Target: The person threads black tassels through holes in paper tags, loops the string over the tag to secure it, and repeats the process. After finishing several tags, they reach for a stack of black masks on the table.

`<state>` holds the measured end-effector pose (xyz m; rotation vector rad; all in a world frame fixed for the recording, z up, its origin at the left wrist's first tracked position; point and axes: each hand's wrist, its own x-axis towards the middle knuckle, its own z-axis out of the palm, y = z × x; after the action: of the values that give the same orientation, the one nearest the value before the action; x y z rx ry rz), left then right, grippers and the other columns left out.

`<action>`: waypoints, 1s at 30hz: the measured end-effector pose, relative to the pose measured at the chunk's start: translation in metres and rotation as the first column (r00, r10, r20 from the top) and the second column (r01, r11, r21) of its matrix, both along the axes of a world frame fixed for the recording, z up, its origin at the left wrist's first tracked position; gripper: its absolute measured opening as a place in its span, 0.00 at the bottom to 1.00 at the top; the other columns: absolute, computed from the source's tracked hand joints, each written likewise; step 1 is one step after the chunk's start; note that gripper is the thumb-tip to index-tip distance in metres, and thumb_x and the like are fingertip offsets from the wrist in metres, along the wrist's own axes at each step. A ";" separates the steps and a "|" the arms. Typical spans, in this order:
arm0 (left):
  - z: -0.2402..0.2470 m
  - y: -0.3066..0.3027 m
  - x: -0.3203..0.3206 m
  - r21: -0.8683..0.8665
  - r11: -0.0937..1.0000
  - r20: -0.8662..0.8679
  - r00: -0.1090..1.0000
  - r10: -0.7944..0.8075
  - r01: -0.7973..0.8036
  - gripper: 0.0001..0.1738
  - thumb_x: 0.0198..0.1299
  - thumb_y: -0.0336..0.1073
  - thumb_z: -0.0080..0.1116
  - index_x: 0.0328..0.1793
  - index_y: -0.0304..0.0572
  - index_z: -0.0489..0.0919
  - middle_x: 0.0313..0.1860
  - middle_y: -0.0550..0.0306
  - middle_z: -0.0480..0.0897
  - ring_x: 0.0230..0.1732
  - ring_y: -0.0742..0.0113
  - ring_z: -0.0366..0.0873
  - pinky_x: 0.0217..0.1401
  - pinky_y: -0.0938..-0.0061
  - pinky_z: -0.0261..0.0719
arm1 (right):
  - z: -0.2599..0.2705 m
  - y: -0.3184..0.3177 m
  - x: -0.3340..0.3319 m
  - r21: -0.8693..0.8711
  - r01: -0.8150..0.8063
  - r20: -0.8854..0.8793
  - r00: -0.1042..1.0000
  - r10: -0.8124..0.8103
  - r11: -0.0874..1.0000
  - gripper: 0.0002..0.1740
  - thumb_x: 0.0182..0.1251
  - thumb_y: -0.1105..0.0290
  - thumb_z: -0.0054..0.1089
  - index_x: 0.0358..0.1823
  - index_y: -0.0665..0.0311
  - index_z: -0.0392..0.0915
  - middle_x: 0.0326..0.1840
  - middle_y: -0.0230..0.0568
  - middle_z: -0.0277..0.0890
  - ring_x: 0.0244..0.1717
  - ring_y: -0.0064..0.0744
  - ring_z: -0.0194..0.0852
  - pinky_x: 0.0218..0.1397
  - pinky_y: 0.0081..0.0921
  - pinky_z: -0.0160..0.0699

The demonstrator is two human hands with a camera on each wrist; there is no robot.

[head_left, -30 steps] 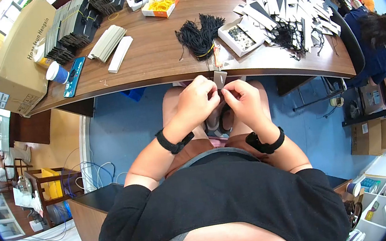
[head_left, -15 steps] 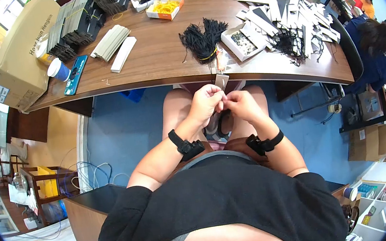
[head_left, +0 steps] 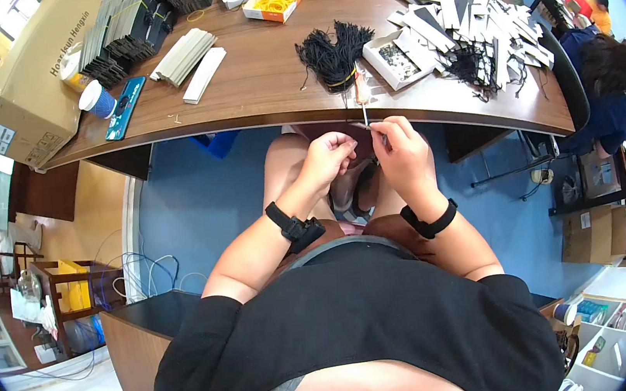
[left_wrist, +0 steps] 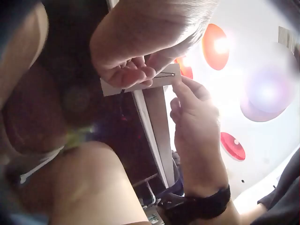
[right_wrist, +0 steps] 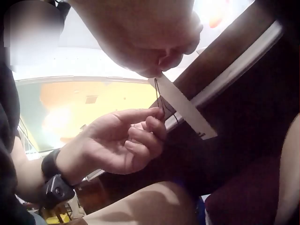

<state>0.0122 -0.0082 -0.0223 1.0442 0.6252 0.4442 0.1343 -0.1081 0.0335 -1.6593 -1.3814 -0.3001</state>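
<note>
The left hand (right_wrist: pixel 122 145) pinches a thin black cord (right_wrist: pixel 158 93) between thumb and forefinger; its remaining fingers are bent. The right hand (left_wrist: pixel 198 119) pinches the holed end of a pale, flat, narrow rectangular strip (right_wrist: pixel 187 109). The strip is suspended between the hands, near the front edge of the brown wooden table (head_left: pixel 259 77), with its free end projecting past the fingers. The cord runs from the hole to the left fingertips (the head view shows the strip almost edge-on, so the wrist views are the better reference).

On the table lie a tied bundle of black cords (head_left: pixel 334 52), an open white cardboard box (head_left: pixel 413 80) and a loose pile of white and black strips (head_left: pixel 455 14).

Fault conditions: a weak left pinch could let the cord slip back through the hole; an uneven pull could twist it or bend the strip. A right pinch too close to the hole could trap the cord. The cord appears doubled there, though glare obscures its exact path.
</note>
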 end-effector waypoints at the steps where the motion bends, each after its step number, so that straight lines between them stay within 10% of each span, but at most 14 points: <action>1: 0.000 0.002 0.001 0.006 1.000 0.011 1.000 0.000 0.000 0.06 0.61 0.34 0.58 0.38 0.41 0.76 0.25 0.64 0.77 0.20 0.81 0.67 0.21 0.85 0.64 | 0.001 0.001 0.000 0.015 -0.001 0.006 1.000 0.001 1.000 0.09 0.50 0.79 0.63 0.33 0.62 0.77 0.32 0.39 0.75 0.26 0.37 0.76 0.29 0.29 0.74; 10: -0.001 0.001 0.003 0.017 1.000 -0.024 1.000 -0.005 0.005 0.04 0.62 0.33 0.56 0.38 0.41 0.76 0.25 0.63 0.77 0.20 0.80 0.66 0.22 0.85 0.64 | -0.018 0.005 0.000 0.040 -0.035 -0.358 0.932 0.047 0.999 0.08 0.54 0.80 0.60 0.35 0.64 0.76 0.34 0.42 0.79 0.33 0.40 0.79 0.34 0.29 0.76; 13: -0.001 0.002 0.004 0.029 0.999 -0.024 1.000 -0.017 0.018 0.04 0.62 0.32 0.56 0.37 0.41 0.76 0.25 0.63 0.77 0.20 0.80 0.66 0.22 0.85 0.63 | -0.009 0.005 0.004 0.070 -0.043 -0.045 0.998 0.046 0.997 0.08 0.53 0.81 0.60 0.35 0.63 0.76 0.34 0.42 0.79 0.33 0.42 0.79 0.35 0.31 0.77; 23: -0.003 0.004 0.006 0.040 0.999 -0.020 1.000 0.003 -0.002 0.03 0.60 0.32 0.58 0.36 0.41 0.77 0.25 0.64 0.78 0.20 0.83 0.66 0.20 0.87 0.63 | -0.015 0.007 0.003 0.122 -0.046 -0.067 0.996 0.055 0.991 0.09 0.52 0.82 0.61 0.35 0.64 0.77 0.36 0.41 0.78 0.29 0.37 0.78 0.33 0.27 0.76; 26: -0.002 0.004 0.005 0.053 0.998 -0.038 0.999 -0.025 0.027 0.04 0.62 0.32 0.57 0.38 0.40 0.77 0.27 0.63 0.78 0.21 0.80 0.67 0.23 0.85 0.63 | -0.014 0.005 -0.005 0.077 -0.057 -0.544 0.834 0.090 0.995 0.08 0.54 0.82 0.62 0.35 0.65 0.76 0.34 0.39 0.78 0.27 0.28 0.77 0.31 0.22 0.75; 30: -0.001 0.003 0.002 0.095 0.994 -0.060 0.997 -0.049 0.055 0.04 0.61 0.32 0.57 0.39 0.40 0.77 0.27 0.64 0.79 0.21 0.81 0.67 0.23 0.86 0.64 | -0.025 0.004 0.006 0.080 -0.151 -0.567 0.806 0.170 0.985 0.08 0.53 0.80 0.63 0.34 0.66 0.76 0.30 0.37 0.76 0.24 0.24 0.75 0.29 0.19 0.73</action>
<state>0.0138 -0.0052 -0.0230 1.1663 0.6312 0.4031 0.1406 -0.1043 0.0085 -1.4277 -1.0315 0.2675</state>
